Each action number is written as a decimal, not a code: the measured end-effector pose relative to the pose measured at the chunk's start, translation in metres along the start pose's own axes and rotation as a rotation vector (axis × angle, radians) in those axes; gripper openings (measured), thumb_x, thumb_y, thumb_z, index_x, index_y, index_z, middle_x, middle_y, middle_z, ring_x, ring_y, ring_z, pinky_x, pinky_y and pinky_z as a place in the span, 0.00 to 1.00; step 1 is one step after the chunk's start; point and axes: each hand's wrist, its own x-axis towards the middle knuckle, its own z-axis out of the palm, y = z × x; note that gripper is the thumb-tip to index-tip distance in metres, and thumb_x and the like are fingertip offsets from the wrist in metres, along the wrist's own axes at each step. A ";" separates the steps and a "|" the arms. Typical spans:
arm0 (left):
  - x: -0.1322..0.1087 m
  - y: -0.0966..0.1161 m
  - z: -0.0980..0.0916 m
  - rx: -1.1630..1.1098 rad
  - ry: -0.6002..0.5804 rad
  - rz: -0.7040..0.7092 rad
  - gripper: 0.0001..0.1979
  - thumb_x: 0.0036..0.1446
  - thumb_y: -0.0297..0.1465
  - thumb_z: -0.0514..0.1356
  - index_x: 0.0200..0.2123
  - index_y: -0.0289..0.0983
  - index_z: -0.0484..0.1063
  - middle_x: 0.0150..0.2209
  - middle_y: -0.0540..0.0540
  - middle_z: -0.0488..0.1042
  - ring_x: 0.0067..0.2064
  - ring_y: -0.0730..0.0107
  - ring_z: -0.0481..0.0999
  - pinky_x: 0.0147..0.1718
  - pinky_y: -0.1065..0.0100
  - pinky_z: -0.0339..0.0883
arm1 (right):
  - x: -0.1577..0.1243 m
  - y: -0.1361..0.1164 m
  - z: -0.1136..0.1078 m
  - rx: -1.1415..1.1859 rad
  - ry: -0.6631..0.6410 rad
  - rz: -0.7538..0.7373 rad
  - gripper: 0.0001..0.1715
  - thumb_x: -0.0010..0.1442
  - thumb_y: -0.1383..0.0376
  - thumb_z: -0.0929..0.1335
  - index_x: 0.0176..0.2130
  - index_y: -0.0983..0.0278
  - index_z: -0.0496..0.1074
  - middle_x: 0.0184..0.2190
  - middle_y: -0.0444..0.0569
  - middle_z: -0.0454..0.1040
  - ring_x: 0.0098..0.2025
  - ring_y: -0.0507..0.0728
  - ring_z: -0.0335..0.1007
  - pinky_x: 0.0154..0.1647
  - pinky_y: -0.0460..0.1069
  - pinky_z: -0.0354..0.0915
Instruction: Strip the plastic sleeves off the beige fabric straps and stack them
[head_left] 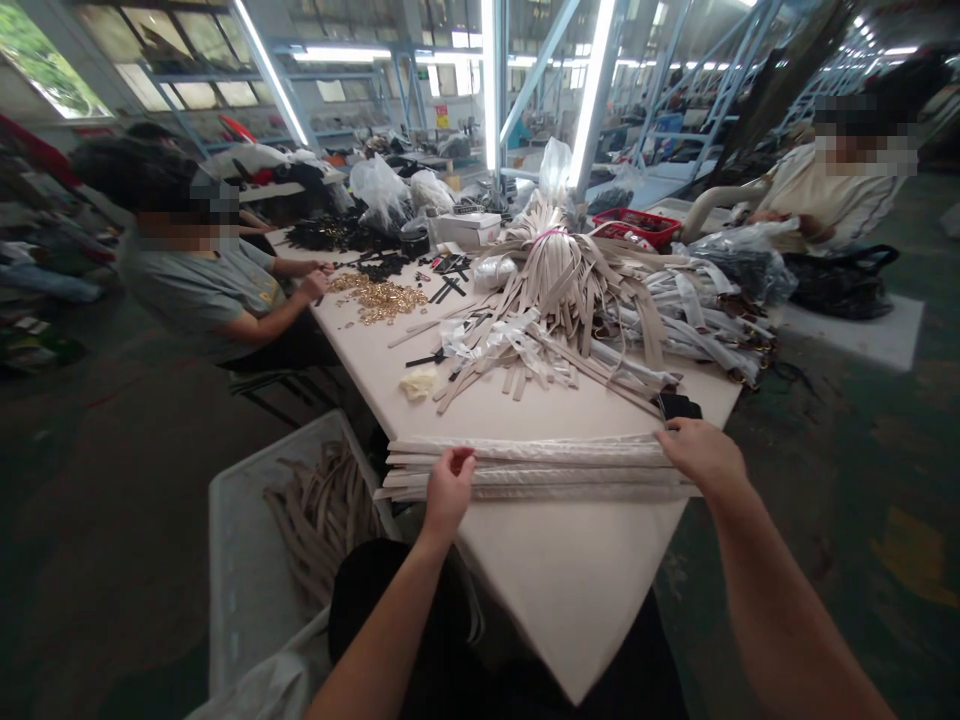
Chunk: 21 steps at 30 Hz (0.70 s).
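A flat bundle of beige straps wrapped in clear film lies across the near part of the white table. My left hand is closed in a pinch on the bundle's near edge, left of its middle. My right hand rests over the bundle's right end, fingers curled down onto it. Behind the bundle spreads a big heap of loose beige straps, with more film-wrapped straps to its right.
A white bin with beige straps stands on the floor to my left. A seated person in a grey shirt handles gold metal fittings at the table's left side. Another person sits at the far right. A red tray lies behind the heap.
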 end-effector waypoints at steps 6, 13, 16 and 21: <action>0.127 0.013 -0.014 0.891 0.096 0.052 0.19 0.56 0.33 0.61 0.50 0.34 0.69 0.51 0.30 0.73 0.54 0.49 0.72 0.53 0.55 0.63 | -0.036 -0.108 0.033 0.441 -0.130 -0.287 0.16 0.60 0.58 0.67 0.42 0.62 0.79 0.34 0.53 0.81 0.35 0.60 0.75 0.42 0.52 0.64; 0.170 0.004 -0.002 1.065 -0.102 -0.097 0.11 0.53 0.33 0.61 0.40 0.34 0.73 0.40 0.29 0.78 0.45 0.48 0.77 0.42 0.58 0.65 | -0.055 -0.161 0.062 0.629 -0.194 -0.403 0.12 0.61 0.61 0.67 0.40 0.62 0.79 0.32 0.50 0.80 0.33 0.58 0.74 0.39 0.50 0.64; 0.149 0.004 0.008 1.076 -0.119 -0.077 0.08 0.53 0.31 0.60 0.37 0.35 0.73 0.37 0.31 0.78 0.42 0.48 0.77 0.39 0.59 0.64 | -0.053 -0.177 0.063 0.664 -0.180 -0.438 0.14 0.62 0.63 0.66 0.45 0.61 0.77 0.34 0.49 0.79 0.32 0.56 0.73 0.40 0.50 0.66; 0.066 0.025 0.030 0.750 -0.385 0.144 0.04 0.54 0.33 0.61 0.29 0.40 0.70 0.27 0.43 0.74 0.31 0.59 0.73 0.34 0.64 0.61 | -0.052 -0.207 0.052 0.710 -0.002 -0.624 0.35 0.58 0.73 0.66 0.64 0.59 0.63 0.61 0.57 0.65 0.48 0.59 0.72 0.54 0.56 0.65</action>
